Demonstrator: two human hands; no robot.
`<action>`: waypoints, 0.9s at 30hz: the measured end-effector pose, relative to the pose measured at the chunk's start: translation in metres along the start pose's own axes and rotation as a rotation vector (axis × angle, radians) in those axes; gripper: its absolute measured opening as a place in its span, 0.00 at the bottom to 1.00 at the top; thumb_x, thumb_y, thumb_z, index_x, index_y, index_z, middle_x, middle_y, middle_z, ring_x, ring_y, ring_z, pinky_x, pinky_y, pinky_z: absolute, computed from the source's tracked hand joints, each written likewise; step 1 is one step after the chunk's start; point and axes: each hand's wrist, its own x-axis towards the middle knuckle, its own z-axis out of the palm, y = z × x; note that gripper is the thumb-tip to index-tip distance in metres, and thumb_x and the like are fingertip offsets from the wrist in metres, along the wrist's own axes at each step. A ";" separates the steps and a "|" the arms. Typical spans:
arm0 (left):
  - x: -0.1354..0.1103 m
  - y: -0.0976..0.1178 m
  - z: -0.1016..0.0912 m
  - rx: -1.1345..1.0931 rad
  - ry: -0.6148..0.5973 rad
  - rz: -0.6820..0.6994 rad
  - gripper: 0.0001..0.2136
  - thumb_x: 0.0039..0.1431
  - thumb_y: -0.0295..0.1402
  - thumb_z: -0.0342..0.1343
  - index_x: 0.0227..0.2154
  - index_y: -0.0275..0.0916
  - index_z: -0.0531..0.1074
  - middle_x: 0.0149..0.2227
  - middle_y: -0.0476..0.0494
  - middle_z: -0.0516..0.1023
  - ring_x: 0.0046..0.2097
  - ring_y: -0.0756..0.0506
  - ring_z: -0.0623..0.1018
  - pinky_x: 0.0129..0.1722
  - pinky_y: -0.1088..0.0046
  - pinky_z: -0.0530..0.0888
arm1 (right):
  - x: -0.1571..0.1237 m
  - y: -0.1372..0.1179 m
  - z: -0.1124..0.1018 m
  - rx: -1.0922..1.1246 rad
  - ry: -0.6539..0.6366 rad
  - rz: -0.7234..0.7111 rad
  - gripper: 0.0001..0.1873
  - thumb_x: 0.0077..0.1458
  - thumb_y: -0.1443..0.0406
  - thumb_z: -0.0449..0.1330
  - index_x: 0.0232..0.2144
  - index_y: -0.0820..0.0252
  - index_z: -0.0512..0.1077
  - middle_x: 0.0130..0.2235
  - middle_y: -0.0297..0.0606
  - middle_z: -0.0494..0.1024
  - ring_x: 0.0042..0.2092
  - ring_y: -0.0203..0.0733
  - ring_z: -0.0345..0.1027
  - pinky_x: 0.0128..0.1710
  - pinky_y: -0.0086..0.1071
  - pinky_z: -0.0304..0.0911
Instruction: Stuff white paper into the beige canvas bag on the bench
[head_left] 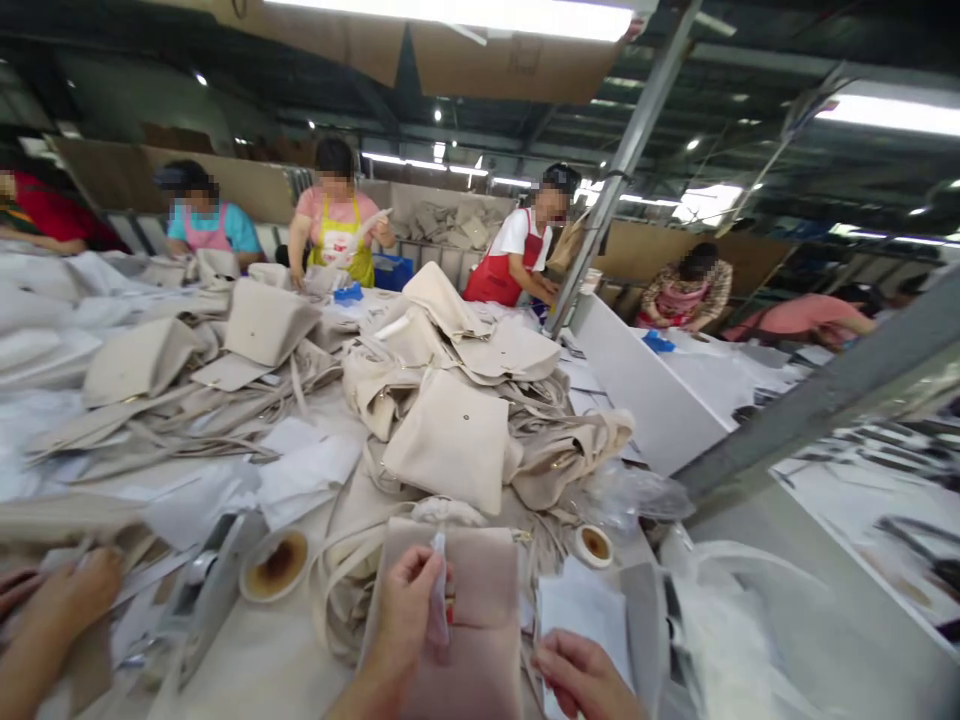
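Note:
A beige-pink bag (480, 600) lies flat in front of me at the bottom centre. My left hand (405, 610) rests on it, its fingers pinched on a narrow white strip (439, 590) that stands up over the bag's flap. At the bottom edge, my right hand (581, 675) has curled fingers lying on a white sheet of paper (581, 605) just right of the bag; I cannot make out anything inside them.
A heap of cream bags (450, 430) and straps fills the table ahead. A glue-stained round dish (274, 565) and a small tape roll (594, 545) flank the bag. Another person's hand (64, 600) reaches in at the far left. Several workers in aprons stand beyond. A slanted metal post (622, 170) rises at right.

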 end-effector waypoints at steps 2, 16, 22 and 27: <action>-0.001 -0.004 0.000 0.042 0.013 0.074 0.17 0.47 0.47 0.64 0.18 0.38 0.70 0.20 0.51 0.71 0.25 0.50 0.70 0.27 0.77 0.67 | 0.016 -0.055 0.030 -0.013 -0.084 -0.114 0.17 0.46 0.52 0.62 0.21 0.60 0.70 0.19 0.26 0.61 0.23 0.32 0.50 0.25 0.29 0.43; -0.005 -0.019 -0.020 0.461 -0.025 0.407 0.09 0.59 0.31 0.53 0.23 0.43 0.72 0.25 0.44 0.74 0.30 0.44 0.73 0.34 0.69 0.63 | 0.088 -0.111 0.089 -0.435 -0.008 -0.214 0.12 0.40 0.68 0.57 0.10 0.57 0.65 0.14 0.27 0.61 0.22 0.35 0.54 0.24 0.31 0.45; -0.010 -0.006 -0.022 0.396 -0.057 0.394 0.07 0.60 0.34 0.54 0.34 0.43 0.76 0.32 0.41 0.80 0.36 0.42 0.77 0.39 0.68 0.67 | 0.089 -0.108 0.088 -0.407 0.032 -0.214 0.13 0.40 0.64 0.59 0.09 0.57 0.65 0.14 0.27 0.60 0.22 0.34 0.53 0.23 0.30 0.43; -0.013 0.011 -0.017 0.157 -0.117 0.088 0.08 0.54 0.39 0.56 0.26 0.40 0.73 0.22 0.48 0.74 0.25 0.47 0.72 0.26 0.72 0.68 | 0.078 -0.103 0.077 -0.241 -0.143 -0.112 0.11 0.38 0.57 0.59 0.16 0.59 0.71 0.15 0.27 0.63 0.18 0.31 0.49 0.19 0.29 0.43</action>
